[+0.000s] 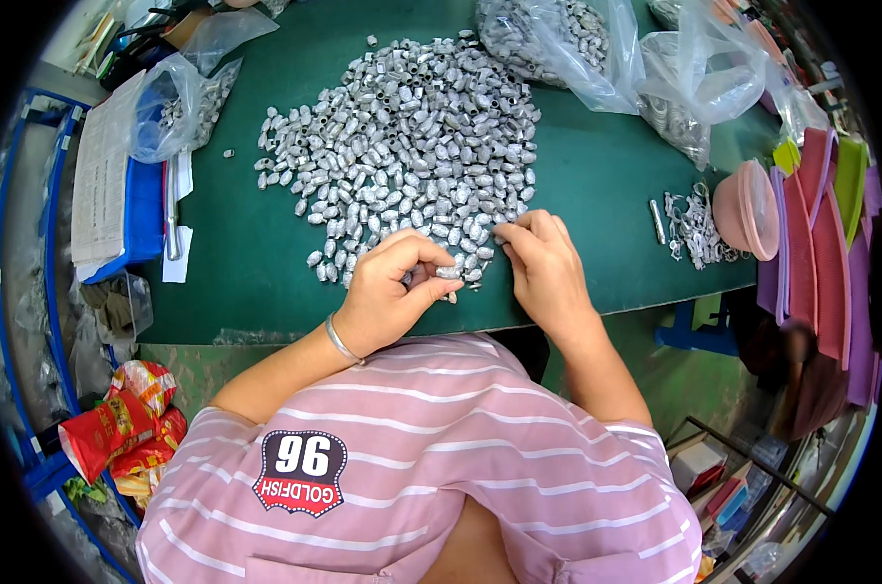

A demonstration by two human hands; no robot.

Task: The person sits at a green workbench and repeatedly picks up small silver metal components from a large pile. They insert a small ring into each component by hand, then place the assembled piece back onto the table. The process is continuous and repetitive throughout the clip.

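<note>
A wide heap of small silver-grey metal barrel-shaped pieces [412, 127] covers the middle of the green tabletop [227, 214]. At the heap's near edge, my left hand [387, 287] is closed, pinching one silver metal piece [448, 273] between thumb and fingertips. More may lie inside its curled fingers, where I cannot make them out. My right hand [543, 263] is at the heap's near right edge. Its fingers are bent together with the tips at the outermost pieces; whatever they hold, if anything, is too small to name.
Clear plastic bags of similar pieces stand at the back right [548, 44] and back left [183, 107]. To the right are a pink cup [746, 209], a pile of small white-grey parts [699, 229] and pink, purple and green bins [826, 234]. A blue tray [144, 214] sits at left.
</note>
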